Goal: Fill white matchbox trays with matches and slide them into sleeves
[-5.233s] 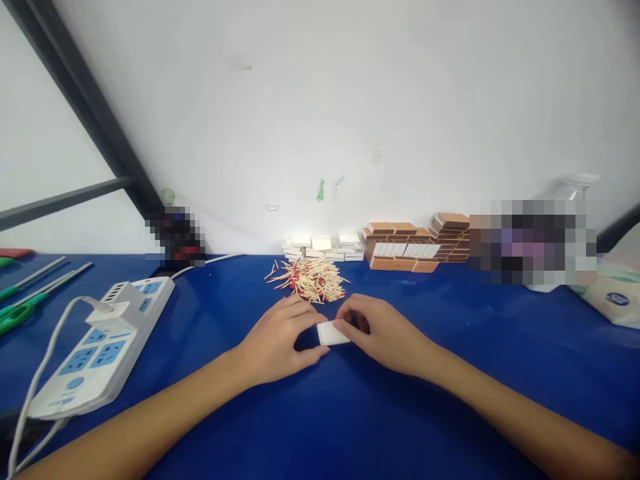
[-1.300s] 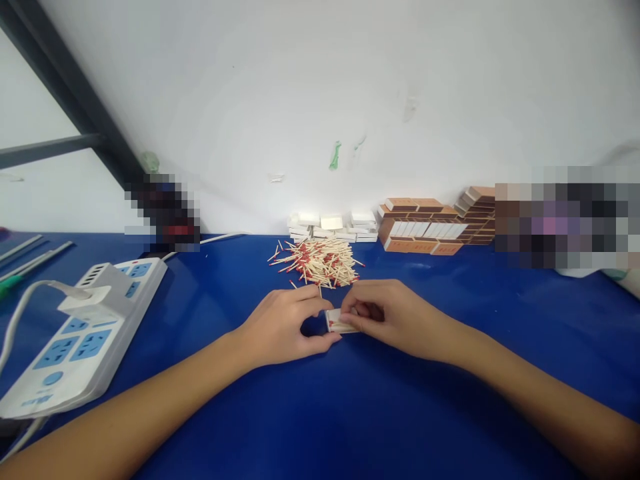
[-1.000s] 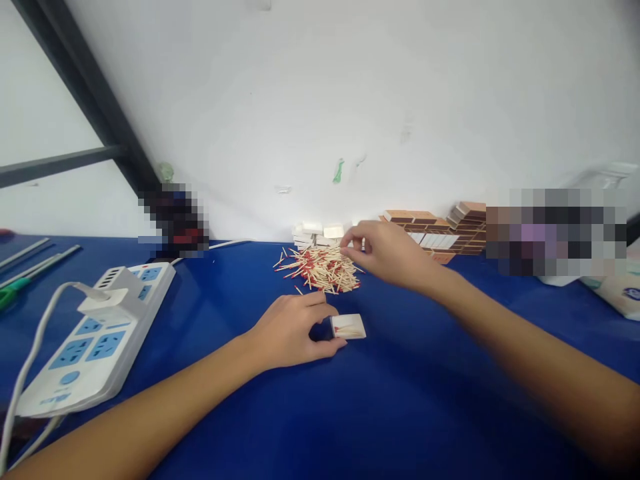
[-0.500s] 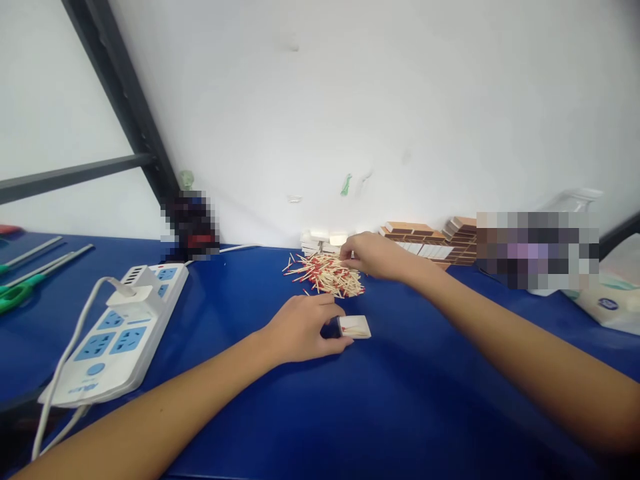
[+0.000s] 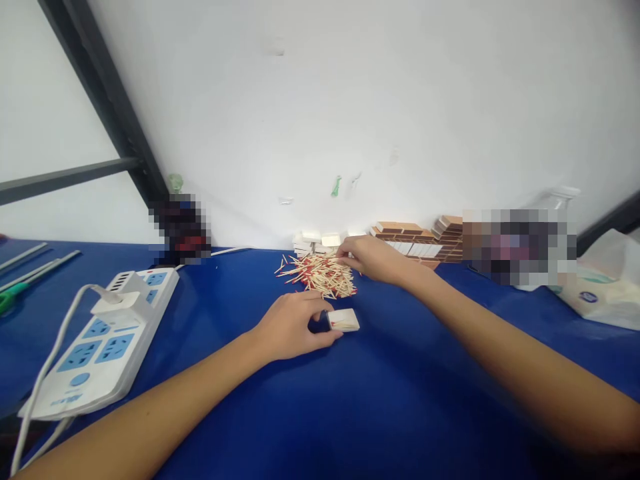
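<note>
My left hand (image 5: 290,325) rests on the blue table (image 5: 380,400), thumb and fingers pinched on the left end of a small white matchbox tray (image 5: 344,320) that has a few matches in it. My right hand (image 5: 373,257) reaches over the far edge of a loose pile of red-tipped matches (image 5: 317,276), fingers curled down into the pile. What those fingers hold is hidden.
Empty white trays (image 5: 320,241) and stacked brown matchbox sleeves (image 5: 420,239) line the wall behind the pile. A white power strip (image 5: 107,337) with a plugged cable lies at the left, green-handled tools (image 5: 15,288) beyond it. A plastic packet (image 5: 603,297) lies at the right.
My right hand left the tray and went forward to the match pile. My left hand stayed on the tray, which now lies with matches showing in it.
</note>
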{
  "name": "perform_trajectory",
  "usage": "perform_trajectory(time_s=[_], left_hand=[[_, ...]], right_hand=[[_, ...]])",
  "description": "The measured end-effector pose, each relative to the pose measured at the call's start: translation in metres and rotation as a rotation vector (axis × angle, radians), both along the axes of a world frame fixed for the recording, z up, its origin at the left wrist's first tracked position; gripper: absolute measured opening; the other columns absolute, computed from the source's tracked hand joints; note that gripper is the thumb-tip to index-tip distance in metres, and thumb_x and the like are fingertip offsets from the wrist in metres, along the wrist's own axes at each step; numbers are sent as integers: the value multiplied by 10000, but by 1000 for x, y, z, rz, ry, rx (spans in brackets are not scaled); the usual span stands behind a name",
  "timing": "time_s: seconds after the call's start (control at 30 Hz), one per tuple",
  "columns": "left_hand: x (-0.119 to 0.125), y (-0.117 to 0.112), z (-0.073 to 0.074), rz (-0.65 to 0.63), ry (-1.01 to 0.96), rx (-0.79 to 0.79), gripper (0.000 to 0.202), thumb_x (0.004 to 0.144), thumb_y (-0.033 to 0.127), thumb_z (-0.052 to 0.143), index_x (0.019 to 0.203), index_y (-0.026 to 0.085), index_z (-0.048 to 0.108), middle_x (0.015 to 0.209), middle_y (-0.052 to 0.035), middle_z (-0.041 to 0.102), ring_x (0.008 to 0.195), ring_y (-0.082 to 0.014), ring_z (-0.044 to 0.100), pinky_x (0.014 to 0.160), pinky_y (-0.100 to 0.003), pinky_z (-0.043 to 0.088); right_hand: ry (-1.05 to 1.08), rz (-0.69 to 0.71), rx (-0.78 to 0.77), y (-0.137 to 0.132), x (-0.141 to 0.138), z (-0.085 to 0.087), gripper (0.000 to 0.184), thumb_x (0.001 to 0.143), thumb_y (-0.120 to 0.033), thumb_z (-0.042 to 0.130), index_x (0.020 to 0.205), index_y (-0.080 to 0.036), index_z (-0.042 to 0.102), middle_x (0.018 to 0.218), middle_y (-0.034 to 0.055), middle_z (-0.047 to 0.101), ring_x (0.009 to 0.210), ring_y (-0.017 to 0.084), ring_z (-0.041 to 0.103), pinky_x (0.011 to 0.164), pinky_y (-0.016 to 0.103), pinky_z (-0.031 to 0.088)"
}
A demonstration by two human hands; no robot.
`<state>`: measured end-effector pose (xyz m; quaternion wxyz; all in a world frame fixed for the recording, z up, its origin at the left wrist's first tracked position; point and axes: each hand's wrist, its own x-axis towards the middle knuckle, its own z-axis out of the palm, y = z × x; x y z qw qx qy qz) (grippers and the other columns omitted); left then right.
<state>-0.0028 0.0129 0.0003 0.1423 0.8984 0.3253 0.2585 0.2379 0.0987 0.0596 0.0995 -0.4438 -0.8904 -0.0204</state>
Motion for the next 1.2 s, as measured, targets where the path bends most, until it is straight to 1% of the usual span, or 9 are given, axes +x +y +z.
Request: perform_trajectory(time_s=[0.17, 0.3, 0.43, 0.53, 0.63, 0.77, 0.97, 1.07, 1.2], left_hand=[[0, 2, 1, 39, -17, -7, 251, 880, 445, 749, 984, 218, 764, 767, 11, 615, 658, -143, 559, 635, -282, 422], [0, 3, 0, 72, 8, -12, 264, 877, 450, 746, 1009, 222, 767, 759, 15, 610, 671, -151, 570, 643, -285, 414], [1, 5, -3, 73, 26, -28, 285, 875, 452, 750, 1040, 221, 765, 754, 20, 609, 670, -148, 565, 648, -288, 408], [1, 6, -4, 56, 22, -31, 294, 871, 457, 758, 1032, 210, 763, 745, 19, 596, 654, -141, 546, 626, -282, 399], [2, 5, -5, 24, 4, -25, 276, 878, 431, 757, 1039, 207, 757, 789, 9, 611, 672, -136, 553, 616, -272, 403], [3, 4, -5, 8, -13, -17, 249, 891, 405, 753, 1049, 213, 753, 832, 7, 635, 699, -132, 581, 619, -261, 419], [3, 3, -5, -12, -12, 23, 235, 890, 382, 754, 1055, 214, 749, 820, 10, 638, 694, -130, 597, 607, -253, 437], [5, 0, -4, -45, -1, 60, 213, 894, 343, 738, 1059, 208, 742, 831, 11, 652, 707, -131, 617, 628, -255, 461], [5, -4, -1, -71, 20, 94, 185, 897, 330, 722, 1009, 184, 738, 828, 3, 664, 693, -134, 631, 623, -259, 478]], right_hand=[[82, -14, 40, -15, 17, 0, 160, 1015, -239, 585, 970, -169, 722, 955, 92, 738, 827, 211, 639, 749, 337, 455], [238, 23, 57, -47, 23, -5, 187, 1032, -287, 575, 999, -177, 722, 962, 86, 723, 812, 195, 628, 745, 327, 460], [407, 85, -79, -83, 20, -18, 196, 1044, -327, 579, 1007, -209, 731, 905, 48, 705, 753, 162, 610, 694, 293, 466], [408, 137, -172, -97, 14, -30, 177, 1049, -262, 566, 1027, -205, 732, 946, 51, 706, 806, 160, 638, 718, 284, 482], [367, 183, -198, -99, 9, -42, 182, 1053, -217, 550, 1040, -194, 730, 970, 62, 704, 862, 173, 657, 764, 297, 503], [355, 202, -172, -98, 9, -51, 187, 1056, -249, 565, 1094, -188, 737, 1037, 82, 695, 882, 187, 667, 781, 319, 522], [379, 167, -165, -102, 10, -51, 161, 1031, -274, 624, 1041, -199, 767, 1022, 63, 659, 825, 167, 657, 756, 310, 514], [404, 192, -194, -103, 6, -51, 148, 1021, -276, 645, 1060, -212, 772, 1020, 57, 645, 844, 163, 653, 765, 297, 513], [406, 228, -199, -106, 4, -50, 139, 1022, -254, 641, 1018, -200, 769, 991, 52, 629, 817, 149, 637, 750, 283, 498]])
